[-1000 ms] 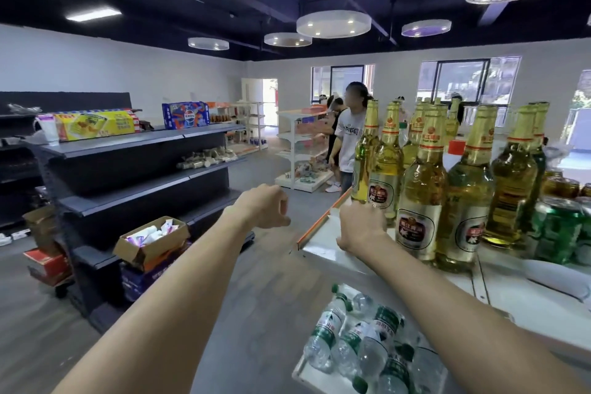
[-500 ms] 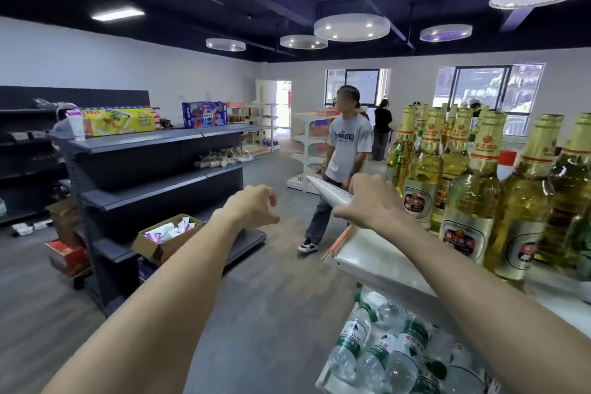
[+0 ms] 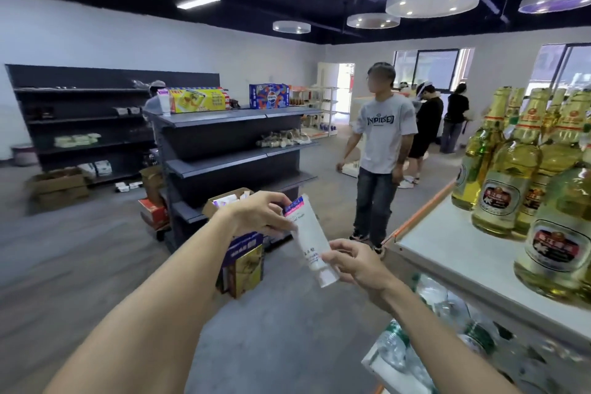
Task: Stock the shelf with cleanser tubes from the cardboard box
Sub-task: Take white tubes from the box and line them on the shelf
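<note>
Both hands grip one white cleanser tube (image 3: 311, 241). The left hand (image 3: 259, 217) pinches its crimped end; the right hand (image 3: 355, 264) its cap end.

Pepsi logo on blue carton (image 3: 269, 95); other labels unreadable

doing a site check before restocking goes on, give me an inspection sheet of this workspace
surface: white shelf at right, front part bare; dark shelf unit ahead, mostly bare.
job's things: white cleanser tube held in mid-air, cap end down; open cardboard box of tubes on the dark unit's low shelf.
clutter: beer bottles on the white shelf; water bottles below; boxes on the floor.
hands: left hand grips the tube's top; right hand grips its cap end.
cables: nothing seen.
surroundings: person in grey shirt standing in the aisle; others behind.
</note>
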`<state>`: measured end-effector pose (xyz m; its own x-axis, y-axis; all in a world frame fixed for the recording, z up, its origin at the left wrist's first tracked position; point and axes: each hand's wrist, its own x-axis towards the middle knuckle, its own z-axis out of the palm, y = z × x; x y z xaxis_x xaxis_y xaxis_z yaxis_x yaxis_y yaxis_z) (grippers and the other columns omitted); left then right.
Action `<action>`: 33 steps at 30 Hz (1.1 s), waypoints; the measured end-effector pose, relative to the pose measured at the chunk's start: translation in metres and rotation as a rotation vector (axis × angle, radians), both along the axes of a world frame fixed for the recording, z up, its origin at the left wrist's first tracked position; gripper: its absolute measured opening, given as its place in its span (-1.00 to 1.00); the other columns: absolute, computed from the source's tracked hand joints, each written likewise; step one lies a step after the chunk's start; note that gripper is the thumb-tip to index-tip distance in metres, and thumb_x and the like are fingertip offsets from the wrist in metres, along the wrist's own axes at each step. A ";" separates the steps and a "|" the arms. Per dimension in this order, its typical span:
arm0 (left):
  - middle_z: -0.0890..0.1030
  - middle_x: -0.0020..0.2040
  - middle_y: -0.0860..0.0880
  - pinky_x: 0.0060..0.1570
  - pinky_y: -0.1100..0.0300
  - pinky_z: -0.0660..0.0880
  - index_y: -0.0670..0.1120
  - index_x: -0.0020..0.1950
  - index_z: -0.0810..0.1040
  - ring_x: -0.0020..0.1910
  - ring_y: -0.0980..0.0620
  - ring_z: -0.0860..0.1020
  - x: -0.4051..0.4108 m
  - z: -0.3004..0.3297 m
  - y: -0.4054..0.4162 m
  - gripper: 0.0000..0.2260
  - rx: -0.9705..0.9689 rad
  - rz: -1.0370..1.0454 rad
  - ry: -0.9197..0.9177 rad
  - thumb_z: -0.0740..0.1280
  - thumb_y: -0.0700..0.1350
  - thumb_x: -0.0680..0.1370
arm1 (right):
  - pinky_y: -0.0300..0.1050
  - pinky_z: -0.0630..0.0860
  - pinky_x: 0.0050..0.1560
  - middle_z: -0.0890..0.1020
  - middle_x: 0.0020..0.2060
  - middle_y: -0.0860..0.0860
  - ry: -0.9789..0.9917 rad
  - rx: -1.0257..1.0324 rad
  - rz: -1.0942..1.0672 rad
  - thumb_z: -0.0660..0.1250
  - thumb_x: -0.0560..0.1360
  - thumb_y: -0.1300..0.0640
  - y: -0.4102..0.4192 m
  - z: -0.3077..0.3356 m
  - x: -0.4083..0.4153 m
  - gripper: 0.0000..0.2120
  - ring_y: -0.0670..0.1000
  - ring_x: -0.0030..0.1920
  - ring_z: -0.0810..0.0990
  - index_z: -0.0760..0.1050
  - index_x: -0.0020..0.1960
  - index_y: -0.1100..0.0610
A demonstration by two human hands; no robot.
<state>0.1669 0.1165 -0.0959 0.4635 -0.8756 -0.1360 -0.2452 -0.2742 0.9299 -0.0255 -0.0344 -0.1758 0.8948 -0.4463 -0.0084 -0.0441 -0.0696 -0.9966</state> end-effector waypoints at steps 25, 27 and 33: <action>0.67 -0.05 -0.19 -0.07 -0.03 0.67 -0.22 0.02 0.63 -0.11 0.00 0.62 0.005 -0.267 0.152 -0.83 -0.103 0.636 0.131 0.51 -0.29 0.45 | -0.22 0.54 -0.13 0.60 0.04 -0.02 0.407 -0.137 0.123 0.43 0.51 0.05 0.180 -0.204 0.071 -0.67 -0.09 -0.04 0.59 0.40 0.17 0.13; 0.66 -0.07 -0.17 -0.07 -0.04 0.67 -0.20 0.01 0.63 -0.11 -0.01 0.62 0.018 -0.275 0.160 -0.83 -0.107 0.656 0.129 0.51 -0.28 0.45 | -0.31 0.43 -0.24 0.56 0.00 -0.05 0.422 -0.164 0.137 0.40 0.53 0.05 0.189 -0.205 0.084 -0.67 -0.16 -0.11 0.53 0.39 0.20 0.15; 0.64 -0.10 -0.16 -0.15 0.05 0.68 -0.34 0.09 0.57 -0.11 -0.01 0.61 0.056 -0.295 0.176 -0.78 -0.054 0.678 0.171 0.47 -0.33 0.48 | -0.26 0.45 -0.19 0.57 0.05 0.01 0.483 -0.163 0.177 0.40 0.53 0.03 0.202 -0.228 0.128 -0.65 -0.09 -0.07 0.53 0.38 0.20 0.16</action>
<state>0.2231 0.2925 -0.3912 0.8861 -0.4081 -0.2198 0.1144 -0.2670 0.9569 0.1024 0.1676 -0.4037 0.8678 -0.3191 -0.3809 -0.4684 -0.2694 -0.8414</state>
